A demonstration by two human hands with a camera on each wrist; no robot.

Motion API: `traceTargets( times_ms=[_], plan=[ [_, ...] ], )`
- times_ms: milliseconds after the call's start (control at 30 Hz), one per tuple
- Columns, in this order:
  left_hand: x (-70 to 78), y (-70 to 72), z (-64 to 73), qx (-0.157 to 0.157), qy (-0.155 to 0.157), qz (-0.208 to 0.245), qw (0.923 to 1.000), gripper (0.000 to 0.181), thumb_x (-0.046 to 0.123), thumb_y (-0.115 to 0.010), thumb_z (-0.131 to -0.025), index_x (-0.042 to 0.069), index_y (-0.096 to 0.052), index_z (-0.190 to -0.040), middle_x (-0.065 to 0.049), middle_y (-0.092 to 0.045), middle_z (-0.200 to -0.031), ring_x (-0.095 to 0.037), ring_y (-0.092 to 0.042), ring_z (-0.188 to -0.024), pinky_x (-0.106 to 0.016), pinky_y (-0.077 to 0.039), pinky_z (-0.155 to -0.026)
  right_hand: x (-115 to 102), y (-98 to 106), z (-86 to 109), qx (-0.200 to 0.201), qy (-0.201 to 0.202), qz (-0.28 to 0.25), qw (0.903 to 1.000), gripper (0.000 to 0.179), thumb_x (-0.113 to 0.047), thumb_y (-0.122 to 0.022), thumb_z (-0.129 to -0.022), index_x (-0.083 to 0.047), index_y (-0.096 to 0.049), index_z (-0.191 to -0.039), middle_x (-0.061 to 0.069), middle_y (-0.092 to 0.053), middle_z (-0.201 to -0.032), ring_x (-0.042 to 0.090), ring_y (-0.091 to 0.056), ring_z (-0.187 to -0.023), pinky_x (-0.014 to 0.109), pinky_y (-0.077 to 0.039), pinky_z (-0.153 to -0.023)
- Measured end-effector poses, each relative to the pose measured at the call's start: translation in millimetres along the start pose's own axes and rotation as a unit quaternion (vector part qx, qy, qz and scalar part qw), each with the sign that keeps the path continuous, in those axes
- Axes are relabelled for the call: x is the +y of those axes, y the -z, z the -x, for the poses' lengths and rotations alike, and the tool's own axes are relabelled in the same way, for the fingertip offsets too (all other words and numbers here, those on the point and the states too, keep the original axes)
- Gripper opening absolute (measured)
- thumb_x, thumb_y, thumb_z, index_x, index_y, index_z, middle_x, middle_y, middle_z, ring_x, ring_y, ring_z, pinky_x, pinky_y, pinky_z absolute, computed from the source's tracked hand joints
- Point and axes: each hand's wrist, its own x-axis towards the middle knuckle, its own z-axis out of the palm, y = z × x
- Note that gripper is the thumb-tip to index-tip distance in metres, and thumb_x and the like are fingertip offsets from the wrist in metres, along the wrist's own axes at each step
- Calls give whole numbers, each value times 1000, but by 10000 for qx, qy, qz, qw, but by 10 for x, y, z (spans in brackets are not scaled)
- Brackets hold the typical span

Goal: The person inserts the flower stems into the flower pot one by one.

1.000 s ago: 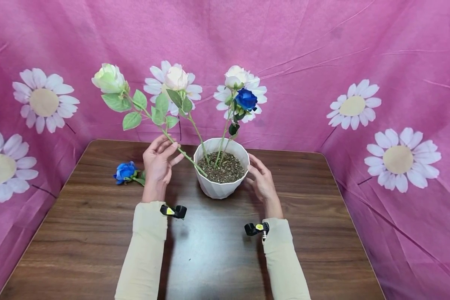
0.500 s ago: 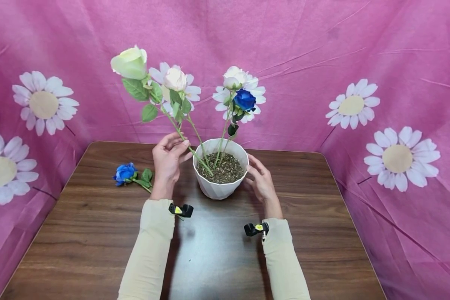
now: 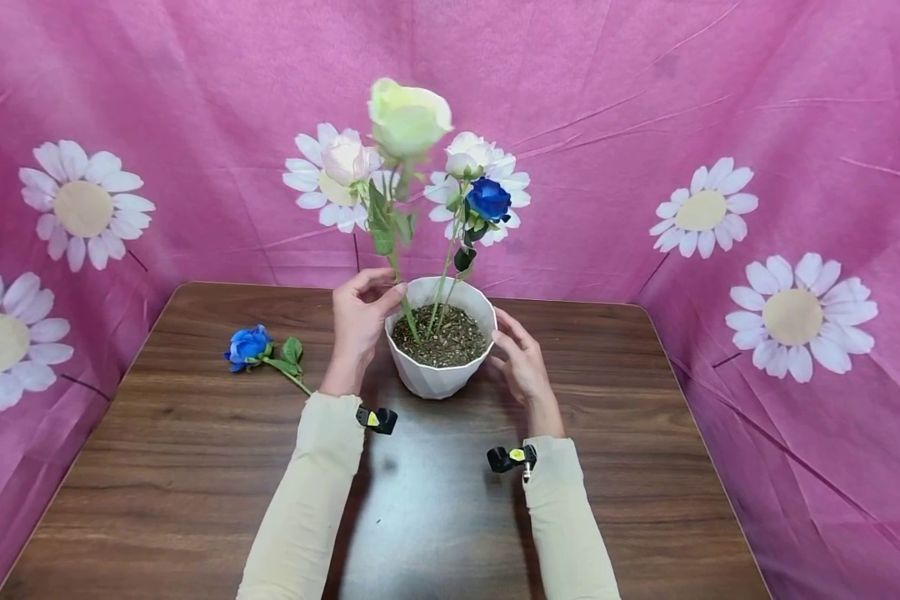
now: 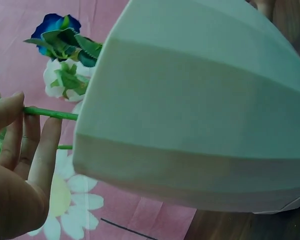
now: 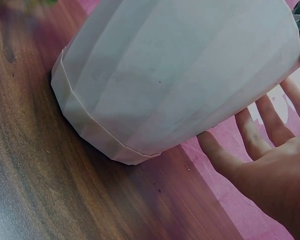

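Observation:
My left hand [image 3: 356,325] pinches the green stem [image 4: 57,114] of a pale green rose [image 3: 409,121] between thumb and fingers. The rose stands nearly upright, its lower end in the soil [image 3: 453,337] of a white faceted pot [image 3: 437,380]. On the pot's other side, my right hand [image 3: 525,360] touches the wall near the rim with its fingers [image 5: 250,135] spread and fairly straight. Also planted there are a pinkish-white rose [image 3: 345,160], a white rose [image 3: 468,154] and a blue rose [image 3: 490,200].
A second blue rose [image 3: 248,347] lies on the brown wooden table [image 3: 607,500], left of the left hand. Behind and beside the table hangs a pink cloth [image 3: 570,67] printed with large daisies.
My left hand has moved right toward the pot, swinging the pale green rose from a left lean to nearly upright. The right hand stays at the pot's side.

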Motion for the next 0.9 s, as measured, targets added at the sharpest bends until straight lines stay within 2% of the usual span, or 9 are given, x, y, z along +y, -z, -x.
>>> traceTargets(
  times_ms=[200, 300, 433, 600, 700, 800, 833, 900],
  plan=[
    [-42, -68, -6, -208, 27, -471, 9987, 25, -13, -76, -82, -15, -69, -106, 4, -71, -77, -4, -61, -62, -19, -57, -58, 5, 11, -12, -57, 11, 44, 10000, 52, -4, -53, -102, 1, -41, -152, 14, -49, -140, 22, -55, -115, 52, -49, -98],
    [-66, -98, -20, -292, 26, -688, 9972, 22, -12, -77, -82, -14, -71, -103, 0, -73, -82, -4, -62, -68, -16, -55, -62, 8, 14, -11, -32, 5, 70, 10000, 52, -3, -52, -102, 1, -41, -152, 10, -52, -136, 20, -55, -113, 50, -50, -96],
    [-113, -127, -40, -450, 46, -888, 9950, 19, -11, -76, -83, -13, -73, -102, -14, -75, -93, -5, -63, -74, -17, -55, -68, 4, 5, -3, -14, 5, 43, 10000, 52, -2, -51, -102, 1, -40, -152, 5, -54, -133, 19, -55, -114, 52, -49, -98],
    [-147, -145, -56, -620, -24, -1286, 9898, 18, -7, -78, -84, -9, -75, -101, -24, -73, -101, -9, -66, -80, -18, -56, -72, 3, -1, -9, -22, 12, -8, 10000, 52, -1, -51, -102, 2, -39, -152, 12, -50, -139, 19, -55, -115, 57, -44, -102],
    [-151, -153, -65, -688, -300, -1903, 9788, 18, -2, -80, -84, -5, -76, -102, -20, -74, -100, -16, -69, -82, -21, -56, -73, 5, 2, -15, -47, 28, -17, 10000, 52, -1, -50, -102, 3, -38, -152, 19, -44, -145, 19, -54, -115, 56, -45, -103],
    [-151, -157, -76, -727, -697, -2536, 9620, 17, 3, -82, -84, -2, -77, -100, -16, -76, -97, -24, -71, -83, -27, -58, -74, 7, 7, -17, -85, 46, -23, 10000, 54, -2, -51, -101, 4, -37, -153, 22, -40, -148, 19, -55, -114, 55, -46, -102],
    [-154, -157, -80, -734, -818, -2702, 9565, 17, 4, -82, -84, -1, -77, -100, -15, -76, -96, -26, -72, -83, -30, -58, -75, 9, 9, -17, -101, 60, -18, 9999, 54, -3, -51, -101, 4, -38, -153, 22, -40, -148, 19, -55, -114, 54, -47, -101],
    [-168, -155, -91, -772, -956, -2844, 9508, 16, 4, -82, -85, -1, -77, -100, -15, -76, -95, -28, -72, -83, -35, -59, -76, 15, 16, -18, -136, 95, -18, 9999, 54, -4, -54, -100, 2, -40, -152, 22, -41, -147, 19, -56, -113, 53, -48, -100]
  ],
)
